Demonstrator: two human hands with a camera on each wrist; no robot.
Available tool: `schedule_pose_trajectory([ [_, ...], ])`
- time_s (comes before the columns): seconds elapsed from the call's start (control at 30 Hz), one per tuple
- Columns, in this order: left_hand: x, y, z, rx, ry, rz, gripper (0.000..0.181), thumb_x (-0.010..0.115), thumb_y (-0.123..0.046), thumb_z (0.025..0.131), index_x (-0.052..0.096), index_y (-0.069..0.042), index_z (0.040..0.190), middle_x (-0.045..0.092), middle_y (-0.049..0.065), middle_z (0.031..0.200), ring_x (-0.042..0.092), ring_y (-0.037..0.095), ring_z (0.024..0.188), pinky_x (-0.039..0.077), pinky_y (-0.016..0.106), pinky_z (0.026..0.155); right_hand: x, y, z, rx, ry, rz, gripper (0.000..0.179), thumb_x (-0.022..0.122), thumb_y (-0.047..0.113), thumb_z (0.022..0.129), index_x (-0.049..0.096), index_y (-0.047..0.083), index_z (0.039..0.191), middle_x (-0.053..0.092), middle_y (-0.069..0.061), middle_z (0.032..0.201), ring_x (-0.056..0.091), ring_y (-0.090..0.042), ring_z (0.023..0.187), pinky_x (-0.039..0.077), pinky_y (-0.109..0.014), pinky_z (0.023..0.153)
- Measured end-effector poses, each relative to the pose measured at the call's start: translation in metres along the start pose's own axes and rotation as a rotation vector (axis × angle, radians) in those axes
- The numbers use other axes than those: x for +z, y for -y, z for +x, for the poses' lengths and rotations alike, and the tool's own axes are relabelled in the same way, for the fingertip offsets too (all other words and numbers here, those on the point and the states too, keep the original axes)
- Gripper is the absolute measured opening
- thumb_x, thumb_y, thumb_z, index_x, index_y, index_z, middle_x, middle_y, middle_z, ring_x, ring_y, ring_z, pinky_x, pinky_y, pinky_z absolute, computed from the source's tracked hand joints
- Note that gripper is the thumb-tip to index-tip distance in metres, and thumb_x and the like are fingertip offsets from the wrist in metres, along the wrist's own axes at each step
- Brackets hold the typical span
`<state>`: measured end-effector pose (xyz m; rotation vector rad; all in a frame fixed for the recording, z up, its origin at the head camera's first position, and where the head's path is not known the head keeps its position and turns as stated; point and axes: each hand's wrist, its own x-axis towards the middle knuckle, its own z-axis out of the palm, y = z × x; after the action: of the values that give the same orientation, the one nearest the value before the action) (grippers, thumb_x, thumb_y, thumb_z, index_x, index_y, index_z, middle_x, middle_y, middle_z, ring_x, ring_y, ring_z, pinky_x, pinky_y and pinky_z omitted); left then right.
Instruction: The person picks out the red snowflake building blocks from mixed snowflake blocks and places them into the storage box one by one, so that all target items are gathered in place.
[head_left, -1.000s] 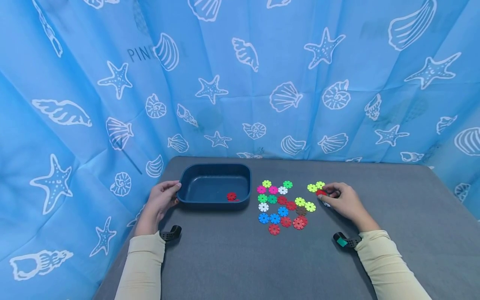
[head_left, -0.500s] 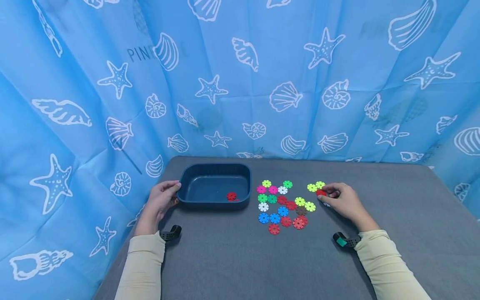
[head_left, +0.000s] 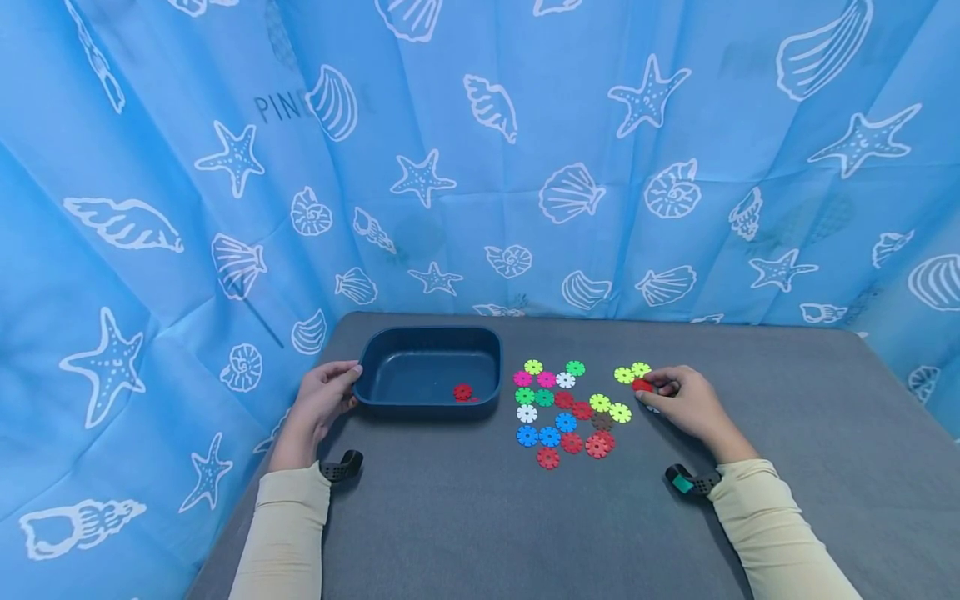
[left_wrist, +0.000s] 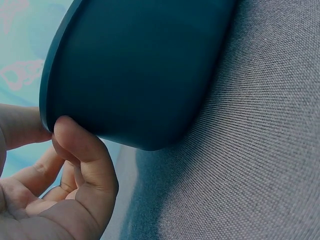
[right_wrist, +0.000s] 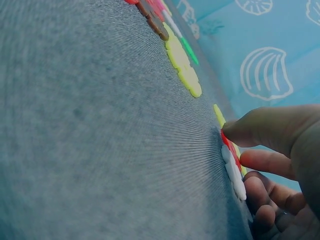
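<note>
My left hand (head_left: 324,404) pinches the left rim of a dark blue plastic tub (head_left: 427,406), thumb on one side and fingers on the other. In the left wrist view the tub's outer wall (left_wrist: 140,65) fills the top. A red slotted disc (head_left: 462,391) lies inside, near the tub's front right. On the right, my right hand (head_left: 688,406) pinches another red slotted disc (head_left: 642,385) low at the table, between thumb and index finger. A white slotted disc (right_wrist: 233,172) lies beside it, partly hidden in the head view by the hand.
Several slotted discs in pink, green, blue, brown, white, red and yellow lie between the tub and my right hand, among them a blue disc (head_left: 550,437). Two yellow discs (head_left: 625,376) touch behind the held one. A shell-print curtain (head_left: 480,167) backs the grey table (head_left: 480,517).
</note>
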<state>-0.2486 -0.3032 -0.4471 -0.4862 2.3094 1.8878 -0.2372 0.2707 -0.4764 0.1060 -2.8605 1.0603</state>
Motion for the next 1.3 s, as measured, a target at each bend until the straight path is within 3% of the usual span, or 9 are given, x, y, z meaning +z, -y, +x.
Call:
schedule_pose_trajectory([
  [0.9, 0.0009, -0.0006, -0.0001, 0.007, -0.008, -0.003, 0.050, 0.062, -0.036, 0.109, 0.057, -0.007, 0.149, 0.057, 0.002, 0.118, 0.059, 0.014, 0.096, 0.056, 0.023, 0.078, 0.0003, -0.0037, 0.0031, -0.020, -0.003, 0.005, 0.034, 0.081, 0.019, 0.093, 0.074, -0.006, 0.115, 0.064, -0.022, 0.110, 0.060, -0.026, 0.092, 0.049, -0.034, 0.075],
  [1.3, 0.0007, 0.0004, 0.0005, 0.009, -0.008, 0.000, 0.050, 0.062, -0.037, 0.108, 0.057, -0.007, 0.148, 0.057, 0.002, 0.117, 0.060, 0.014, 0.096, 0.056, 0.024, 0.079, -0.0013, -0.0035, 0.0033, -0.020, 0.017, 0.048, 0.031, 0.081, 0.016, 0.094, 0.070, -0.002, 0.116, 0.070, -0.018, 0.106, 0.060, -0.022, 0.091, 0.048, -0.027, 0.071],
])
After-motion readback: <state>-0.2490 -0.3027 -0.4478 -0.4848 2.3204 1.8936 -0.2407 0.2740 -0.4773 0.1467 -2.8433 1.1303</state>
